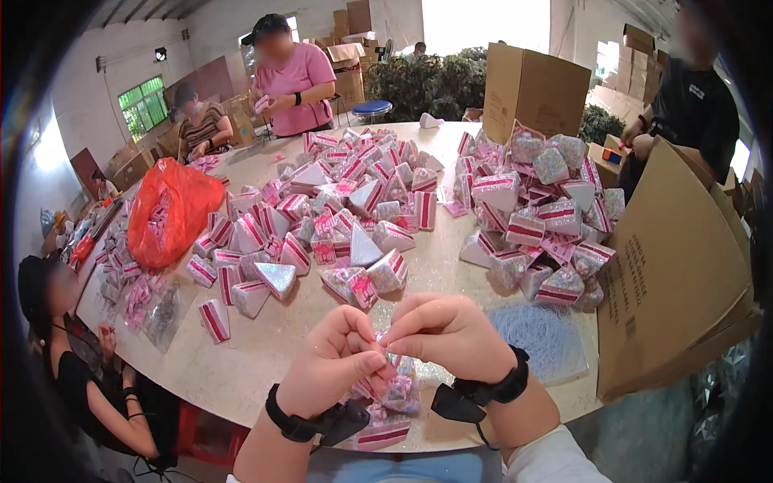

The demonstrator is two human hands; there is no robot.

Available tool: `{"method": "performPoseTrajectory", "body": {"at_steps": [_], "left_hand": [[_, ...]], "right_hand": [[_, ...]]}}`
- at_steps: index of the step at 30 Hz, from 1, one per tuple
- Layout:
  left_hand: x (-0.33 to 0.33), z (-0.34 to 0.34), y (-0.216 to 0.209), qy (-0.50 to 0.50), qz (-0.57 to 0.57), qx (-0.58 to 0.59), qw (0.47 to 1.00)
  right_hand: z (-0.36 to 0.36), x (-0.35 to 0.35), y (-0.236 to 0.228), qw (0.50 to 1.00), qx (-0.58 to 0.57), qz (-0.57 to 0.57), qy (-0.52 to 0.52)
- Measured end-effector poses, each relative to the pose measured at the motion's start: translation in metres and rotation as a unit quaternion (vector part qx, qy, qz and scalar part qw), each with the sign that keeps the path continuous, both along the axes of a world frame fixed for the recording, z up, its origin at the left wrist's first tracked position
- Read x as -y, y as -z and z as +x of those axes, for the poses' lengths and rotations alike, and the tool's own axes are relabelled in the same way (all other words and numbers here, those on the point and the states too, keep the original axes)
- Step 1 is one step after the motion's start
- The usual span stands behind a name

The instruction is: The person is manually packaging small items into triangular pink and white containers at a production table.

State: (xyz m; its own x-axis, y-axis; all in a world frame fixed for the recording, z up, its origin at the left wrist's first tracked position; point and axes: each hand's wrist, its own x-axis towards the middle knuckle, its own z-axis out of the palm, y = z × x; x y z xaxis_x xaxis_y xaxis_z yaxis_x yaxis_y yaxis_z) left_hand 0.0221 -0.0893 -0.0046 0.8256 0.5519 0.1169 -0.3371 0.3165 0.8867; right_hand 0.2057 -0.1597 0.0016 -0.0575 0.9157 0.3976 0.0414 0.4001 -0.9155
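Note:
My left hand [345, 350] and my right hand [443, 334] meet above the table's near edge, fingertips pinched close together. What they pinch is too small and too covered by the fingers to make out. Right below them lies a glittery cake-slice ornament [404, 396], partly hidden by my left hand. Nearer to me is another cake-slice ornament [382, 435], white with a dark pink stripe. Each wrist wears a black strap with a small black device. Just beyond my fingers, a pink tag [362, 286] lies against glittery slices in the large pile.
Piles of cake-slice ornaments [278, 278] cover the table [435, 282]. A red plastic bag [173, 213] stands left. At right are pale strings on a clear sheet [538, 342] and a large open carton [676, 282]; another carton [535, 92] is behind. Several people work around the table.

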Motion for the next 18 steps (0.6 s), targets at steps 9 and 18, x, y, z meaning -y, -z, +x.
{"method": "performPoseTrajectory", "body": {"at_steps": [9, 18], "left_hand": [[-0.0039, -0.0007, 0.0021, -0.004, 0.013, -0.005, 1.000], [-0.0056, 0.0019, 0.0067, -0.024, -0.001, 0.009, 1.000]], "right_hand": [[-0.0005, -0.0043, 0.0028, 0.984, -0.121, -0.111, -0.066], [-0.0017, -0.0076, 0.0068, 0.985, -0.131, -0.070, -0.088]]}}
